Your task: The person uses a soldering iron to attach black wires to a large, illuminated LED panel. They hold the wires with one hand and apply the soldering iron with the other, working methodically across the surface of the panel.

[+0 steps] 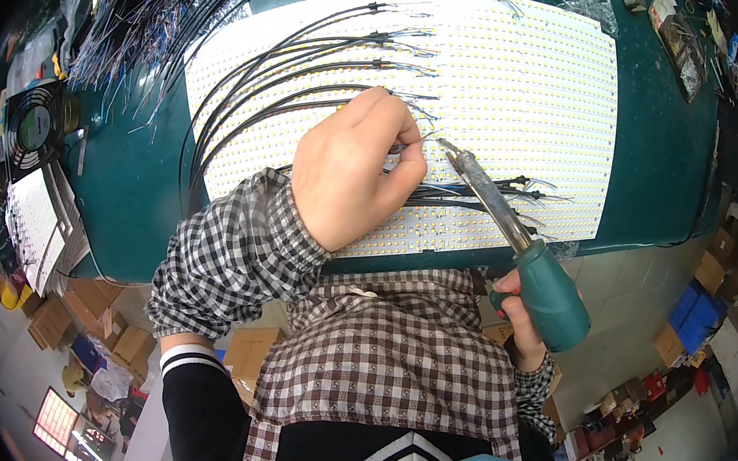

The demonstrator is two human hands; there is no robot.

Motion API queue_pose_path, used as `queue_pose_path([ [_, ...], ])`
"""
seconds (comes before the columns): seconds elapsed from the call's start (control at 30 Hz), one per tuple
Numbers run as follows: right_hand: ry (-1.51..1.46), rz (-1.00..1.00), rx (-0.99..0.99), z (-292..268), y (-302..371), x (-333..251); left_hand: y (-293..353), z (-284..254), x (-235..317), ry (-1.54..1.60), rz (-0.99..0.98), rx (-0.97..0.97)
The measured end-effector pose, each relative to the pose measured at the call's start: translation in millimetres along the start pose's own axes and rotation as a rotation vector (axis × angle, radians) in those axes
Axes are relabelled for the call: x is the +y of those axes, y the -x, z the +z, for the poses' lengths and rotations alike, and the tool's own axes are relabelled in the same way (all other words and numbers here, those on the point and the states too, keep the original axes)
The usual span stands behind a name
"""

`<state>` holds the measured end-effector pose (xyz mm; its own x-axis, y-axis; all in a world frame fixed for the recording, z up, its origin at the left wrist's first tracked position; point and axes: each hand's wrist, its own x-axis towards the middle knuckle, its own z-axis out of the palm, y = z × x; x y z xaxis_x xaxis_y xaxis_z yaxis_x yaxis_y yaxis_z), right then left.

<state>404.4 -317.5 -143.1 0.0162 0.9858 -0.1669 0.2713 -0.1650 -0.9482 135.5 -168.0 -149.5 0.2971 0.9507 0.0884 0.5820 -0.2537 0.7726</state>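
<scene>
While the left hand [348, 172] leans over the middle of a white board [527, 94] dotted with rows of small yellow squares, the right hand [521, 320] holds a soldering iron [552, 299] by its green handle. In the head view, the left grip is nearly closed, thumb and forefinger pinched together, with a thin wire [429, 135] at their tips. The right grip is wrapped around the handle, most of its fingers hidden behind it. The iron slants up and to the left, its tip just beside the wire; whether the two touch cannot be told.

The board lies flat on a green bench [125, 196]. Black cables [376, 39] fan across its left half, their split ends pointing right, above the left hand. Another bundle of cables [518, 185] lies along the lower part of the board, passing under the iron's metal shaft. Many loose wires [131, 52] with bare, coloured ends spread over the upper left of the bench.

At the left edge stand a black fan [35, 125] and, nearer the person, a stack of papers [42, 219]. The person wears checked sleeves [233, 243] and a brown checked apron [392, 350]. Cardboard boxes [250, 351] sit below, beyond the bench.
</scene>
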Motion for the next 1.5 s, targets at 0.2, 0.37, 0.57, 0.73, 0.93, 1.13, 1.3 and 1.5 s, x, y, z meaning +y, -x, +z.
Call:
queue_pose_path([
  [0.2, 0.030, 0.016, -0.005, 1, -1, -4, 0, 0, 0, 0.002, 0.006, 0.003],
  [0.37, 0.036, 0.004, 0.015, 3, 0, 0, 0, 0, 0, -0.005, 0.007, 0.002],
  [0.57, 0.123, -0.042, 0.009, 3, -1, -2, 1, 1, -1, -0.006, 0.009, 0.008],
  [0.73, 0.091, -0.028, 0.017, 0, 3, 2, 0, 1, 0, -0.006, 0.002, 0.004],
  [0.93, -0.012, 0.020, 0.036, 0, 5, 3, 1, 0, 1, -0.009, -0.008, -0.007],
  [1.13, 0.001, 0.001, -0.018, -2, 0, -2, 1, -2, 1, 0.050, -0.049, -0.023],
  [1.3, -0.162, 0.120, 0.061, 0, 3, -8, -7, -10, 4, 0.172, -0.077, -0.109],
  [1.5, -0.133, 0.120, 0.039, -3, 1, -8, -9, -2, 6, 0.017, -0.062, -0.097],
])
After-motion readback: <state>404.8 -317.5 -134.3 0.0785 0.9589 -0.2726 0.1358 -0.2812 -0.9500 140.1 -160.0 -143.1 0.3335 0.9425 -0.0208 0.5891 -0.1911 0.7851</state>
